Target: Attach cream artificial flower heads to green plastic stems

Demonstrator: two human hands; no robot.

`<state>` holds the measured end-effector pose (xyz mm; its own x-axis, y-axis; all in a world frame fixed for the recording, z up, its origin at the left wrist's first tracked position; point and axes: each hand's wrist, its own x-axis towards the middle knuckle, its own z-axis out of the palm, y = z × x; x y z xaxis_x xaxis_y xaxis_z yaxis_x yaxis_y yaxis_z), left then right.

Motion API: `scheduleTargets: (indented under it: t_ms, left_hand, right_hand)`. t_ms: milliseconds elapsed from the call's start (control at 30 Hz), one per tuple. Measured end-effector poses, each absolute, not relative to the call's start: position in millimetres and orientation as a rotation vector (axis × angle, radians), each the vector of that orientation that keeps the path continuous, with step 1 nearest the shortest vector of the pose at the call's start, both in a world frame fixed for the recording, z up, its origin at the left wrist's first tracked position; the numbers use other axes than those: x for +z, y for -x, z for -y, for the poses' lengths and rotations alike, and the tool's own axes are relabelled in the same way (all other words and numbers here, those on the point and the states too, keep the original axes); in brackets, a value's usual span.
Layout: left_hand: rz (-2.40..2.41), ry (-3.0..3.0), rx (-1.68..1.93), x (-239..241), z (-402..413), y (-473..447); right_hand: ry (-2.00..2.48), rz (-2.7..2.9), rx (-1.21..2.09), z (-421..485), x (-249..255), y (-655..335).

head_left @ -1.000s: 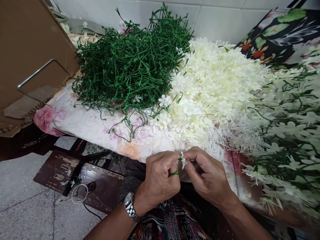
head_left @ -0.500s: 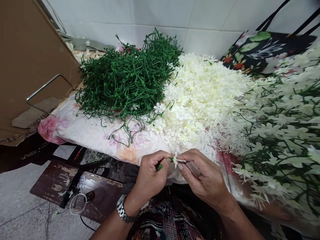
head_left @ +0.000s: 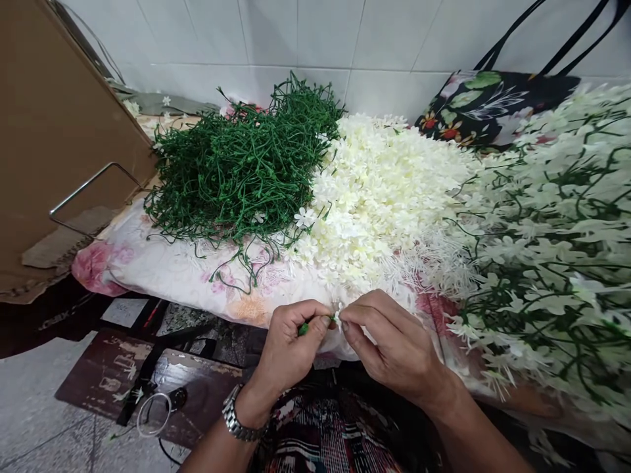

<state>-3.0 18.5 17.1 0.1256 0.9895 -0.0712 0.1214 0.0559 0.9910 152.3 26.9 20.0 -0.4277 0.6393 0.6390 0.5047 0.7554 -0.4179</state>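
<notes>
My left hand (head_left: 297,341) pinches a green plastic stem (head_left: 303,328) between thumb and forefinger. At the stem's tip sits a small white artificial flower (head_left: 338,317), seen nearly edge-on. The thumb and forefinger of my right hand (head_left: 389,341) are closed at that flower, partly covering it. Both hands are close together at the cloth's front edge, above my lap. Beyond them lie a tangled heap of green stems (head_left: 236,171) and a heap of loose white blossoms (head_left: 389,190). Finished-looking flower sprays (head_left: 547,249), white on green stems, fill the right side.
A cardboard box (head_left: 64,131) with a metal wire handle (head_left: 93,187) stands at the left. A floral bag (head_left: 493,108) leans on the tiled wall (head_left: 325,39). A flowered cloth (head_left: 172,263) covers the work surface. Below it at left is a worn wooden board (head_left: 192,381).
My right fingertips have moved in close against the flower; the thin white strand pinched there before no longer shows. The camera view has shifted slightly.
</notes>
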Motion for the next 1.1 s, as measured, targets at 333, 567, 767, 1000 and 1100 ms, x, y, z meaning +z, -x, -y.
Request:
scheduleTargets:
  t_ms: [333, 567, 767, 1000, 1100]
  left_hand:
    - [-1.282, -1.439, 1.040, 12.7, -19.0, 2.0]
    - [-1.212, -1.365, 1.170, 10.6, -13.2, 3.0]
    - [-1.470, -1.643, 1.222, 8.2, -7.7, 5.7]
    - [-1.430, -2.019, 1.047, 15.8, -7.7, -2.0]
    - [-1.409, -2.043, 0.838, 19.2, -7.7, -10.0]
  right_hand:
    - [0.875, 2.053, 0.345, -28.6, 4.2, -149.1]
    - [0.961, 2.013, 0.368, -15.4, 11.3, -153.0]
    - [0.831, 2.187, 0.427, 8.5, 21.5, -165.3]
    - [1.018, 2.011, 0.454, -5.3, 35.0, -176.0]
    - [0.947, 2.109, 0.562, -11.9, 36.5, -164.7]
